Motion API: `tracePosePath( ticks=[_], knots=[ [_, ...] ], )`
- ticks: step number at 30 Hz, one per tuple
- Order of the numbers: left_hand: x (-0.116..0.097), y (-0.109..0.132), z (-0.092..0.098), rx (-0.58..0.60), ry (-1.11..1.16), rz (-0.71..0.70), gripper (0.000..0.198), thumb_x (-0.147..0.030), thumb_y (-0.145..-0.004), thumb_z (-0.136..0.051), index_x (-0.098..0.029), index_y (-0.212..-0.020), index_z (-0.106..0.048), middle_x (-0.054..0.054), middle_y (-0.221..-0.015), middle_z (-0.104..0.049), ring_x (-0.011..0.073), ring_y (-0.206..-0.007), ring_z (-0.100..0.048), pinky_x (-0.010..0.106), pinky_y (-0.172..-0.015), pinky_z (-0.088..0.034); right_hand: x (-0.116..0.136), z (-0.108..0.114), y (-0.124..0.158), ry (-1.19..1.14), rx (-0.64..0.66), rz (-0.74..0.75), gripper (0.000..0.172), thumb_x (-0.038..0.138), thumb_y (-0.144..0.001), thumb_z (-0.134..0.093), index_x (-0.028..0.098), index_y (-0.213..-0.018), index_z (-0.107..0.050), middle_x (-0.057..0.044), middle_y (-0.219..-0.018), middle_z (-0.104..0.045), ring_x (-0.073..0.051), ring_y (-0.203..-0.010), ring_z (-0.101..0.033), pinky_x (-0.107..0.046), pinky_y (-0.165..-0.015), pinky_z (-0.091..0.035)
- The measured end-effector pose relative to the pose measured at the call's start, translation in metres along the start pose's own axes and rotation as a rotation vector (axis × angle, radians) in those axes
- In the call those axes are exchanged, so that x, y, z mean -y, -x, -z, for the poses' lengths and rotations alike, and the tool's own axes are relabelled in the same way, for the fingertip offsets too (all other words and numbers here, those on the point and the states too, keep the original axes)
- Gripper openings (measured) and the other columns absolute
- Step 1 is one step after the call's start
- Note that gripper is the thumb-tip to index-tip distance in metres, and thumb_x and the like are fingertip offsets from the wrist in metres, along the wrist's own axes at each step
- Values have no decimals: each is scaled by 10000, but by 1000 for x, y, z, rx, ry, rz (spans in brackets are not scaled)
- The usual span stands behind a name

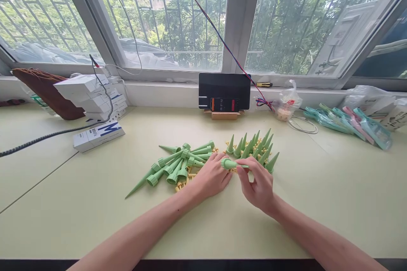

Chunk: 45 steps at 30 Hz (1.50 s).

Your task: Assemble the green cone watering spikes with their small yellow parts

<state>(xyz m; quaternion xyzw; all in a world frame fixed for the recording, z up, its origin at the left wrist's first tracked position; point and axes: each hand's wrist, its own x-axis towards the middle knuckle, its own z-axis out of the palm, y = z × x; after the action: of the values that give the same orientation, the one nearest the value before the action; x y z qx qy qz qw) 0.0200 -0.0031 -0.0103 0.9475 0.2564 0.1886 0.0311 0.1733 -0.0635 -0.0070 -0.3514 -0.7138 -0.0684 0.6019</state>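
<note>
My right hand (258, 184) pinches a green cone-shaped spike (233, 164) that lies sideways between both hands. My left hand (212, 176) has its fingers curled at the wide end of the same spike; a small yellow piece seems to sit under its fingertips. A loose pile of green spikes (178, 165) lies on its side just left of my left hand, with several small yellow parts (182, 184) under it. Behind my right hand, several green spikes stand upright (254, 148) in a cluster, tips up.
The pale green table (95, 203) runs to a window sill. A black tablet (224, 89) with a phone stands at the back centre. White boxes (92, 93) and a black cable (38, 137) lie at the left, a plastic bag (286, 103) and pastel clips (349, 123) at the right.
</note>
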Motion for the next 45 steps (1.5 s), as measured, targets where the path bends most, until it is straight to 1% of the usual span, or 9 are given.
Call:
tracePosePath(
  ticks=[5, 9, 16, 22, 24, 30, 35, 41, 45],
  knots=[
    [4, 2, -3, -66, -22, -45, 232, -114, -955, -394, -182, -854, -592, 84, -950, -598, 246, -1033, -510, 436, -947, -439, -5, 0, 0, 43, -50, -39, 209, 47, -907, -561, 200, -1042, -604, -9, -710, -572, -127, -589, -529, -233, -493, -455],
    [5, 1, -5, -98, 13, -93, 230, -131, -969, -417, -205, -886, -618, 73, -945, -604, 241, -1035, -508, 448, -957, -436, -6, 0, 0, 38, -83, -51, 203, 54, -916, -546, 206, -1039, -602, -16, -734, -594, -138, -631, -572, -235, -502, -485],
    [5, -3, -8, -98, -5, -72, 225, -136, -962, -438, -196, -823, -604, 66, -863, -575, 235, -973, -518, 450, -947, -454, -7, 1, -2, 47, -92, -66, 180, 76, -928, -539, 208, -1036, -595, -6, -743, -592, -115, -550, -535, -231, -457, -471],
    [5, -5, -4, -88, -111, -42, 223, -60, -918, -410, -172, -1006, -581, 114, -1108, -579, 258, -1155, -491, 501, -1088, -385, -10, 0, 1, 69, -159, -131, 117, 136, -956, -519, 208, -1043, -548, -1, -788, -585, -97, -499, -548, -225, -446, -487],
    [5, -5, -3, -72, -152, -46, 239, -44, -907, -396, -157, -1012, -579, 126, -1109, -575, 262, -1156, -494, 514, -1122, -354, -11, -1, 3, 61, -164, -148, 112, 144, -960, -511, 206, -1051, -534, -9, -820, -581, -94, -504, -549, -230, -457, -497],
    [5, -4, -1, -26, -173, -40, 251, -10, -869, -394, -172, -775, -561, 99, -935, -567, 253, -1028, -532, 514, -1129, -350, -9, 1, 2, 48, -83, -169, 124, 149, -972, -478, 205, -1076, -515, -3, -788, -573, -94, -493, -526, -230, -461, -485],
    [7, -3, -6, -59, -123, 1, 256, 3, -857, -398, -178, -910, -571, 91, -968, -578, 256, -1041, -540, 534, -1121, -354, -6, 2, -3, 151, 17, -169, 105, 157, -970, -482, 208, -1052, -524, -3, -765, -589, -100, -513, -550, -209, -447, -443],
    [10, 0, -8, -51, -206, 32, 183, -83, -907, -413, -164, -883, -574, 118, -1007, -591, 273, -1083, -544, 518, -1138, -341, -8, 3, -6, 184, 88, -156, 80, 137, -953, -487, 202, -995, -510, 25, -713, -520, -80, -481, -464, -185, -418, -391],
    [11, 1, -7, -65, -205, 34, 228, -122, -948, -378, -130, -1094, -555, 144, -1199, -569, 282, -1223, -491, 501, -1145, -338, -9, 4, -7, 202, 95, -126, 90, 125, -942, -494, 201, -990, -509, 22, -744, -520, -69, -468, -430, -190, -426, -382]
  ],
)
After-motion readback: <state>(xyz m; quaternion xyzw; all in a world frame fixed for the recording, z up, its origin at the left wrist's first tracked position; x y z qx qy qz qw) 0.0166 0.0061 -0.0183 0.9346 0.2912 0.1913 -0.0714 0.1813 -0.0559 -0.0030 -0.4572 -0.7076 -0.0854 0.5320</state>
